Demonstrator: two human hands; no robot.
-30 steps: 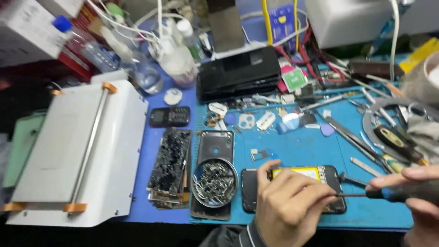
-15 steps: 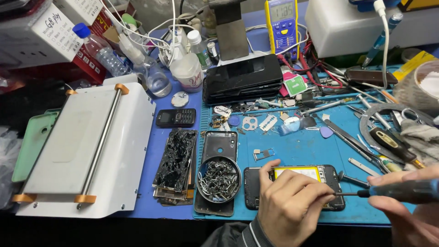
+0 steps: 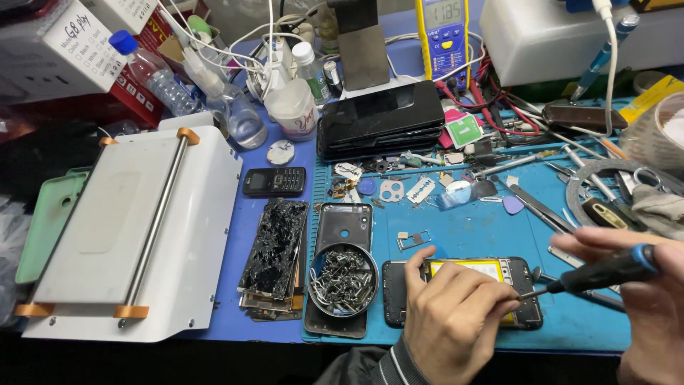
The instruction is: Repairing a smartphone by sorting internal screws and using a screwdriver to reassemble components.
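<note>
An opened smartphone (image 3: pixel 399 291) with a yellow battery lies on the blue mat (image 3: pixel 463 228) near the front edge. My left hand (image 3: pixel 449 317) rests on top of it, fingers curled and pressing it down. My right hand (image 3: pixel 645 299) grips a screwdriver (image 3: pixel 602 272) with a black and blue handle; its thin tip points left and meets the phone right beside my left fingers. A round metal dish of small screws (image 3: pixel 342 279) sits just left of the phone, on a dark back cover (image 3: pixel 344 222).
A shattered phone screen (image 3: pixel 274 246) lies left of the dish. A white machine with a metal bar (image 3: pixel 135 228) fills the left side. Stacked black phones (image 3: pixel 381 117), a small keypad phone (image 3: pixel 274 182), bottles (image 3: pixel 292 107), a yellow multimeter (image 3: pixel 443 32), tweezers and loose parts crowd the back and right.
The view has tilted up slightly, showing more of the back of the bench. Both hands stay on the phone, the screwdriver tip barely shifting.
</note>
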